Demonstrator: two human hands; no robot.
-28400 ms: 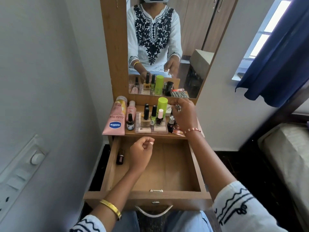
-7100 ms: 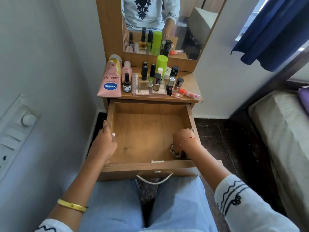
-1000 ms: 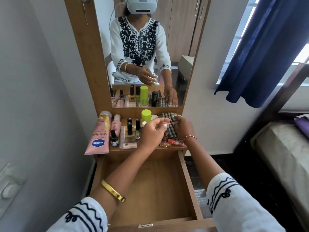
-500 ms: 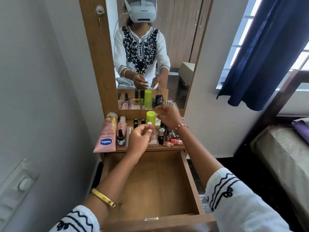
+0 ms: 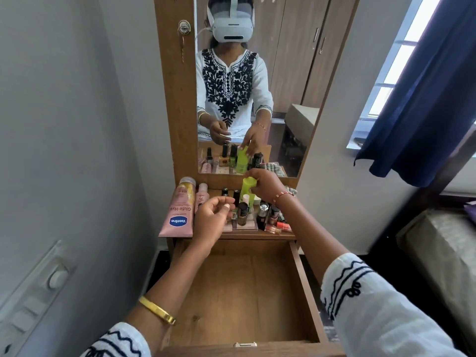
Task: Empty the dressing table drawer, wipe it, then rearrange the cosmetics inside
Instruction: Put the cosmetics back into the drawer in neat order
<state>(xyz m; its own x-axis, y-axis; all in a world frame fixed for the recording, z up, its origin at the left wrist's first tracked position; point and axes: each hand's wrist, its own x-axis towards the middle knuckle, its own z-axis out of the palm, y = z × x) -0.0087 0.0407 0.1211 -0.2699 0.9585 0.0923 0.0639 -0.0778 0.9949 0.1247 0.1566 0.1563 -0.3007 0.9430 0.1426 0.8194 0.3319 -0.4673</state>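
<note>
Drawer (image 5: 239, 300) stands open and bare under the counter (image 5: 257, 235), where all the cosmetics are crowded. The checked cloth (image 5: 290, 189), held by the right hand one second ago, now lies at the back of the counter, mostly hidden by the wrist. So wiping seems finished and the rearranging begins. The right hand (image 5: 265, 183) has moved to the green bottle (image 5: 248, 188) and now grips it near the top. The left hand (image 5: 212, 215) hovers over the small bottles with fingers loosely curled; whether it pinches something I cannot tell.
</note>
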